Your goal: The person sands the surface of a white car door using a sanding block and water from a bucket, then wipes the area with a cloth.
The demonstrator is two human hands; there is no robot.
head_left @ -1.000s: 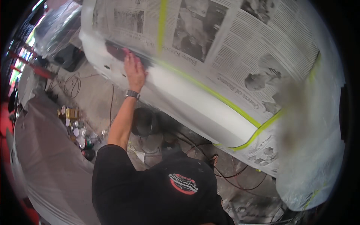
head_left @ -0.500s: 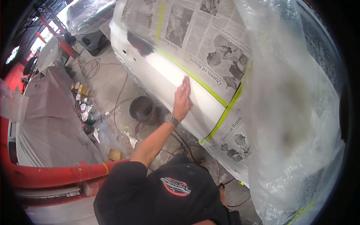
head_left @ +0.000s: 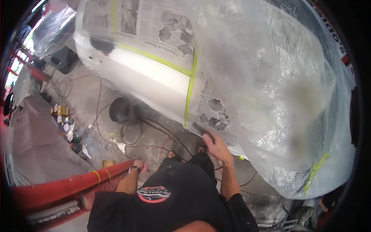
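Note:
My right hand point(head_left: 218, 148) grips a long, dark, flat tool point(head_left: 201, 130), its kind blurred by motion. The tool's far end is close to the lower corner of a white car body panel point(head_left: 154, 79), where strips of yellow-green masking tape point(head_left: 190, 91) and newspaper point(head_left: 211, 110) border it; whether it touches is unclear. Low on the left, my left hand point(head_left: 139, 164), wearing a wristwatch point(head_left: 134, 168), is curled at my side near a red bar point(head_left: 119, 167). Something pinkish shows at its fingers, too small to name.
Clear plastic sheeting point(head_left: 266, 89) drapes the car on the right. A black bucket point(head_left: 120, 110) stands on the concrete floor beside hoses point(head_left: 164, 133). Cans and litter point(head_left: 69, 125) lie by a grey cover point(head_left: 40, 143) at left. Another plastic-wrapped vehicle part point(head_left: 54, 29) is farther back.
My left hand has left the white panel, where it lay flat, and dropped to my side. My right hand has come up with the dark tool toward the panel's corner. The view has shifted right.

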